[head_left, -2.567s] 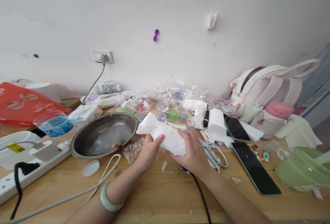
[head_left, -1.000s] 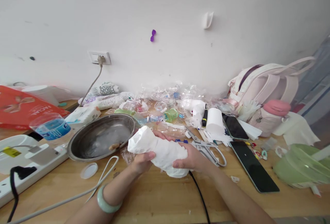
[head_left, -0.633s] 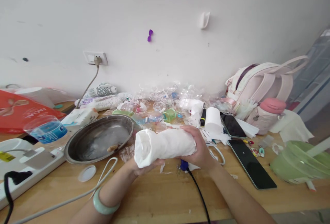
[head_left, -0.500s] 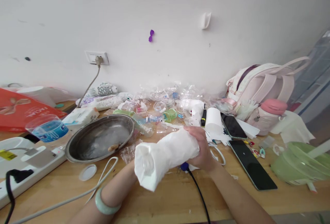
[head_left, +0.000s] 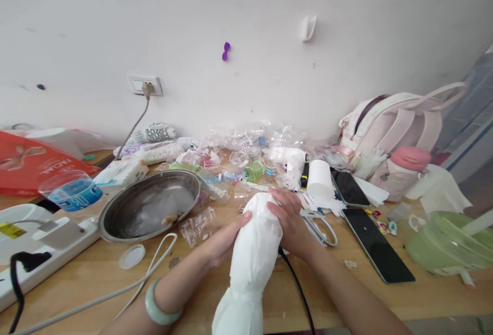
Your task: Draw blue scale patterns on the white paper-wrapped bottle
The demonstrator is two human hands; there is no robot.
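A long bundle wrapped in white tissue paper [head_left: 252,258] is held over the wooden table [head_left: 192,294], one end pointing toward me. My left hand [head_left: 225,240] grips its left side, fingers curled against the paper. My right hand [head_left: 288,219] wraps round its far end. A pale green bangle [head_left: 157,312] sits on my left wrist. What the paper covers is hidden. Grey scissors [head_left: 318,224] lie just right of my right hand.
A steel basin [head_left: 150,206] sits left of the hands, with a power strip [head_left: 46,245] and white cable [head_left: 115,291] nearer. Clear plastic clutter [head_left: 246,152] lines the wall. Two phones [head_left: 375,242], a tissue roll [head_left: 319,181], pink backpack [head_left: 396,124] and green container [head_left: 450,247] lie right.
The wrapped bundle has swung from lying crosswise to pointing toward me. My right hand has stayed on its far end. My left hand has shifted to its side.
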